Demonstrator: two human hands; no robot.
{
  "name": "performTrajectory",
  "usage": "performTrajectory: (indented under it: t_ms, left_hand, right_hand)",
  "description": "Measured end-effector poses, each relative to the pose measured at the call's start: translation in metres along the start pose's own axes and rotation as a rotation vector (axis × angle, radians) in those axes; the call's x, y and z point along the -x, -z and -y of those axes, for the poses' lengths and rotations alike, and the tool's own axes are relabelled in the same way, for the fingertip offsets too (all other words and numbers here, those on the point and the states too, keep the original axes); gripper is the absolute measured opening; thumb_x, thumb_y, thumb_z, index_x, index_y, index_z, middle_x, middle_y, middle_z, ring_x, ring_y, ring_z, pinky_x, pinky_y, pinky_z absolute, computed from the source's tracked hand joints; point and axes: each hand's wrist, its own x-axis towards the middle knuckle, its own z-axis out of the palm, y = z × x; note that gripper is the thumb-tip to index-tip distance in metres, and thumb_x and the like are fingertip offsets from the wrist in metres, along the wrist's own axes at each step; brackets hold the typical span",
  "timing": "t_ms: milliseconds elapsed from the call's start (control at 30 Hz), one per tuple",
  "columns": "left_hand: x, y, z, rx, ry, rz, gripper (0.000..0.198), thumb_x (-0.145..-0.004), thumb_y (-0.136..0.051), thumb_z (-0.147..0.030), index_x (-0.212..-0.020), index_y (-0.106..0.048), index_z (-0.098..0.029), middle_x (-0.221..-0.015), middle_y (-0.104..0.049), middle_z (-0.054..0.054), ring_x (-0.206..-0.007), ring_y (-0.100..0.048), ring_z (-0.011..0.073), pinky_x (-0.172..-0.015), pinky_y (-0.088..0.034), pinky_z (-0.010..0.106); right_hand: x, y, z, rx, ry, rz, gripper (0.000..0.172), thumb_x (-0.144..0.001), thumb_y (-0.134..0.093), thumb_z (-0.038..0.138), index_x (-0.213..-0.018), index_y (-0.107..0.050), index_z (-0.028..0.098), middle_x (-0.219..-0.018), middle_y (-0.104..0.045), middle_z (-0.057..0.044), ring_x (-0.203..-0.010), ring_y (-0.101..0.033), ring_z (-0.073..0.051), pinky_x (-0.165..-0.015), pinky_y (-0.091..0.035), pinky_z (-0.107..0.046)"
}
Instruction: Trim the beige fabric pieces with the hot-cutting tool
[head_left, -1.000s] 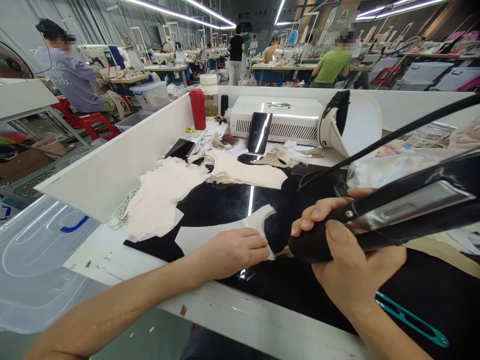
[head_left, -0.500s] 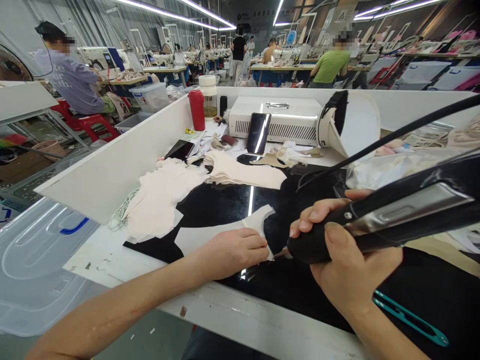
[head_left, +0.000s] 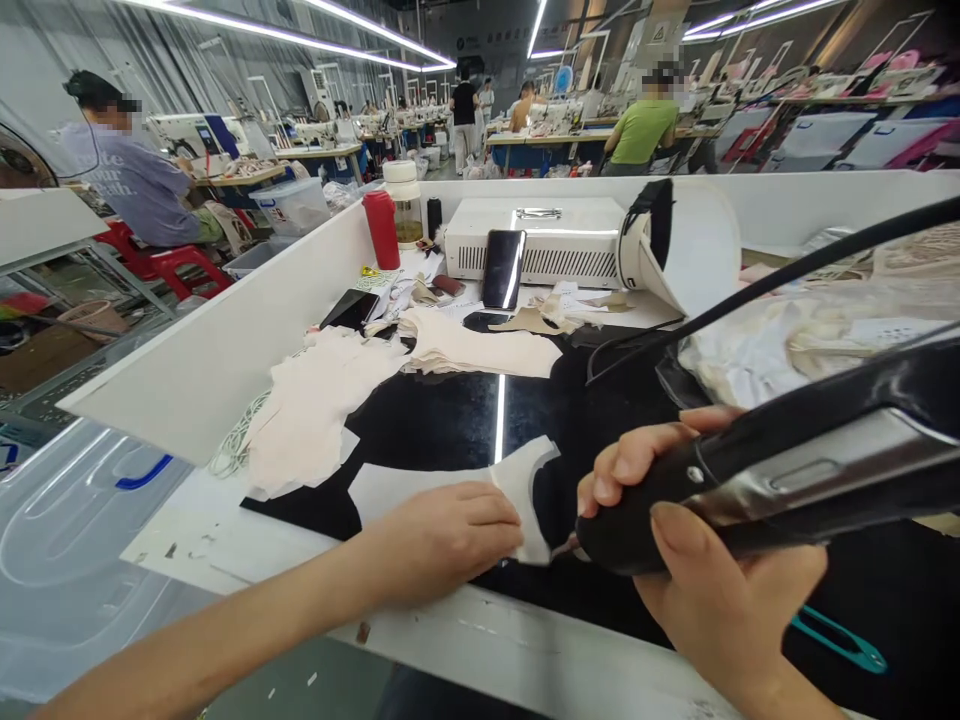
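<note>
My right hand point(head_left: 697, 540) is wrapped round a black corded handheld tool point(head_left: 810, 460) with a long metal strip on its side. The tool's narrow tip point(head_left: 568, 547) points left and meets the lower right corner of a white fabric piece point(head_left: 529, 490). My left hand point(head_left: 457, 525) lies on that piece, its fingers bent and pressed together near the seam, holding it against the black glossy work surface point(head_left: 435, 415). Behind it are a loose heap of pale fabric pieces point(head_left: 307, 400) and a neater stack of cut pieces point(head_left: 480, 345).
A white vented box point(head_left: 570, 235) stands at the back, a phone point(head_left: 502, 270) leaning on it. A red tumbler point(head_left: 381, 230) and a jar point(head_left: 405, 205) are to its left. Teal thread snips point(head_left: 844, 640) lie at lower right. The tool's black cable point(head_left: 780, 265) arches across the right side.
The fabric's right end and my left hand have shifted slightly towards me. The tool's tip has come down with them, still at the corner. The view has also moved a little.
</note>
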Motion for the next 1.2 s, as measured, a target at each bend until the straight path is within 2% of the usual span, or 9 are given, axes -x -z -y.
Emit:
performTrajectory:
  t_ms: [67,167,300,433,733,867,1000,1133,1200]
  left_hand:
    - [0.002,0.006,-0.006,0.049,-0.016,0.042,0.014,-0.118,-0.066,-0.012,-0.118,-0.079,-0.016,-0.113,-0.088,0.009,-0.113,-0.083,0.0213,-0.112,-0.067,0.033]
    - [0.004,0.019,-0.015,0.106,-0.03,0.099,0.017,-0.119,-0.065,-0.014,-0.111,-0.079,-0.018,-0.107,-0.087,0.006,-0.102,-0.083,0.0193,-0.103,-0.067,0.028]
    - [-0.001,0.027,-0.022,0.051,-0.032,0.042,0.022,-0.124,-0.059,-0.017,-0.113,-0.079,-0.016,-0.105,-0.086,0.007,-0.096,-0.08,0.0186,-0.096,-0.066,0.029]
    - [-0.017,0.016,-0.02,-0.094,-0.008,-0.069,0.031,-0.125,-0.052,-0.014,-0.108,-0.077,-0.014,-0.095,-0.079,0.005,-0.081,-0.072,0.0171,-0.08,-0.062,0.028]
    - [-0.058,-0.032,-0.007,-0.4,-0.014,-0.034,0.031,-0.113,-0.067,-0.004,-0.085,-0.067,-0.019,-0.076,-0.063,0.0,-0.067,-0.062,0.0187,-0.057,-0.046,0.034]
    - [-0.06,-0.037,-0.011,-0.443,0.048,-0.038,0.029,-0.105,-0.07,0.0,-0.086,-0.065,-0.02,-0.077,-0.062,-0.001,-0.065,-0.061,0.0187,-0.055,-0.045,0.036]
    - [-0.058,-0.04,-0.011,-0.496,0.061,-0.044,0.036,-0.1,-0.065,0.009,-0.083,-0.059,-0.022,-0.076,-0.061,-0.002,-0.065,-0.061,0.0183,-0.055,-0.044,0.036]
    - [-0.058,-0.04,-0.008,-0.447,0.068,-0.05,0.034,-0.108,-0.061,0.003,-0.086,-0.059,-0.023,-0.081,-0.066,-0.001,-0.068,-0.065,0.0186,-0.058,-0.045,0.036]
    - [-0.058,-0.036,-0.006,-0.383,0.091,-0.095,0.033,-0.115,-0.056,-0.004,-0.089,-0.061,-0.023,-0.085,-0.069,0.0,-0.07,-0.066,0.0188,-0.062,-0.049,0.036]
  right_hand:
    - [-0.003,0.002,0.006,0.012,0.013,-0.005,0.045,-0.092,-0.103,0.042,-0.123,-0.072,0.031,-0.084,-0.072,0.004,-0.063,-0.072,-0.019,-0.052,-0.067,-0.033]
    - [-0.016,0.008,0.006,0.047,0.058,-0.091,0.046,-0.089,-0.104,0.042,-0.121,-0.073,0.031,-0.084,-0.071,0.004,-0.063,-0.071,-0.019,-0.052,-0.067,-0.033]
    - [-0.034,0.019,-0.009,0.092,0.103,-0.193,0.049,-0.086,-0.106,0.045,-0.12,-0.073,0.032,-0.085,-0.072,0.007,-0.061,-0.07,-0.017,-0.053,-0.065,-0.033]
    - [-0.04,0.023,-0.023,0.084,0.084,-0.214,0.056,-0.083,-0.108,0.049,-0.12,-0.07,0.031,-0.086,-0.075,0.007,-0.061,-0.071,-0.016,-0.056,-0.066,-0.034]
    - [-0.035,0.015,-0.033,0.068,0.122,-0.126,0.051,-0.092,-0.102,0.044,-0.128,-0.067,0.03,-0.09,-0.079,0.007,-0.062,-0.071,-0.014,-0.055,-0.066,-0.03]
    - [-0.036,0.012,-0.033,0.04,0.155,-0.099,0.044,-0.094,-0.1,0.038,-0.121,-0.066,0.03,-0.087,-0.079,0.007,-0.06,-0.068,-0.012,-0.055,-0.065,-0.027]
    - [-0.037,0.009,-0.033,0.073,0.106,-0.13,0.046,-0.091,-0.101,0.038,-0.119,-0.065,0.031,-0.086,-0.077,0.007,-0.063,-0.071,-0.013,-0.057,-0.066,-0.027]
    - [-0.035,0.01,-0.035,0.161,0.078,-0.138,0.043,-0.091,-0.098,0.043,-0.114,-0.064,0.031,-0.085,-0.075,0.007,-0.06,-0.07,-0.014,-0.06,-0.065,-0.03]
    - [-0.034,0.012,-0.035,0.198,0.07,-0.141,0.041,-0.091,-0.097,0.045,-0.109,-0.063,0.031,-0.085,-0.074,0.006,-0.061,-0.069,-0.015,-0.06,-0.063,-0.031]
